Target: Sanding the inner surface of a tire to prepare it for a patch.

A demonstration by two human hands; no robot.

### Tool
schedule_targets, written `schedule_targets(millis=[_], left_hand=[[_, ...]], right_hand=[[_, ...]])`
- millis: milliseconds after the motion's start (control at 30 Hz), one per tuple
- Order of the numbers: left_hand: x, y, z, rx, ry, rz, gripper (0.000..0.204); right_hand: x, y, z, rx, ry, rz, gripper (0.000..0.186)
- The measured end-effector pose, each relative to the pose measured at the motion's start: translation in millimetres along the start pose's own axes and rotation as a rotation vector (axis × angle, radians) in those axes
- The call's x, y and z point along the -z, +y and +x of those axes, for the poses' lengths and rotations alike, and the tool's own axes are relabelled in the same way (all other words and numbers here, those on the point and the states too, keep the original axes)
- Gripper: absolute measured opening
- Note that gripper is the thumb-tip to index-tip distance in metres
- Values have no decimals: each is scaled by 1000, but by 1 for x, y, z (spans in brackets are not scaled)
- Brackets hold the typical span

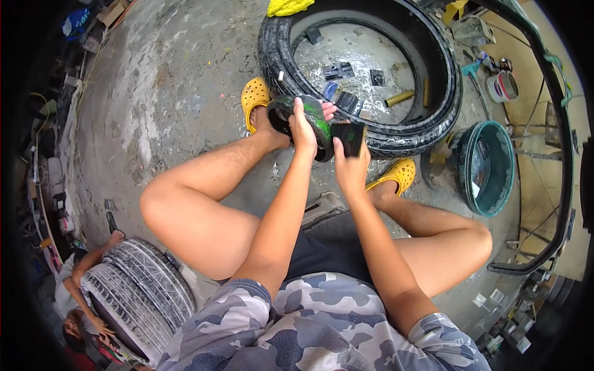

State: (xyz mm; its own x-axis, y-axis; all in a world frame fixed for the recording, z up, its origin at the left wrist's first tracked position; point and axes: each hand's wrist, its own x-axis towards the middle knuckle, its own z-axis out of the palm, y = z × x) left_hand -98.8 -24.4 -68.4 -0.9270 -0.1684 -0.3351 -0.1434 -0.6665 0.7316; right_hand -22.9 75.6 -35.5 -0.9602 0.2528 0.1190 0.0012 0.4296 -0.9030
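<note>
In front of my knees, my left hand (302, 131) is closed around a black hollow ring-shaped piece (321, 128) with bright green streaks. My left thumb lies over its near side, and other fingers show past the far side. My right hand (352, 167) grips a dark, flat rectangular block (348, 137), thumb toward the ring piece. The block's edge is right beside the ring piece; whether they touch I cannot tell. Just beyond both hands lies a large black tyre (271, 59), wet and whitish on its tread. The undersides of both held pieces are hidden.
Inside the tyre are several dark blocks (338, 70) and a brass-coloured tube (399, 98). A yellow cloth (289, 6) lies on its far rim. To the right stand a teal tub (508, 167), a white bucket (501, 86) and a black curved frame (562, 136). Another person (73, 272) sits by tyres (133, 290) at lower left.
</note>
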Motion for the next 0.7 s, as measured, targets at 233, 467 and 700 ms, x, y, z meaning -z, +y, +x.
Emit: schedule_targets(millis=[233, 467, 700], left_hand=[[-7, -4, 10, -95, 56, -50, 71], [-10, -11, 1, -5, 110, -61, 72], [-11, -7, 0, 22, 87, -35, 72]], right_hand=[[-30, -17, 39, 231, 13, -49, 23], [-13, 4, 14, 253, 14, -35, 15], [6, 32, -25, 115, -69, -131, 39]])
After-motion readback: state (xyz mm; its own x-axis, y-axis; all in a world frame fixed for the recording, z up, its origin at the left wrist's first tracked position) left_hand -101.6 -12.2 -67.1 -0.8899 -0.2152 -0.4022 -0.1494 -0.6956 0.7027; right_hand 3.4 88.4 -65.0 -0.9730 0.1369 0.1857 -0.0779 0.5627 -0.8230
